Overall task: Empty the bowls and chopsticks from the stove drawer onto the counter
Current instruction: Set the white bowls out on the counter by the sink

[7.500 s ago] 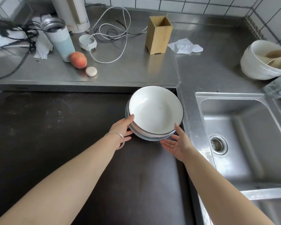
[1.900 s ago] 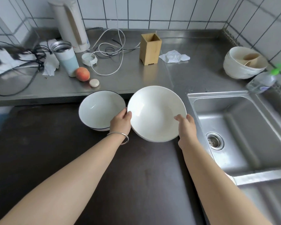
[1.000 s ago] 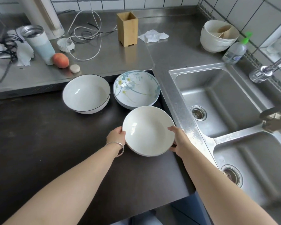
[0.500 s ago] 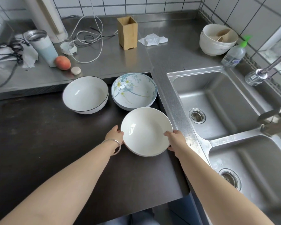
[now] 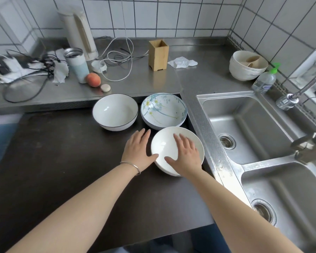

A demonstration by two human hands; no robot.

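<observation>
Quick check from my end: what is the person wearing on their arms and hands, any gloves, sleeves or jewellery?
No gloves and no sleeves show: both forearms are bare up to the picture's edge. The left hand has a thin silver-coloured bangle at the wrist. The right hand and its wrist carry nothing, and no rings show on either.

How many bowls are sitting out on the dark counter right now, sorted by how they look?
Plain white bowl: 1
White bowl with dark rim: 1
Floral bowl: 1
Total on the dark counter: 3
</observation>
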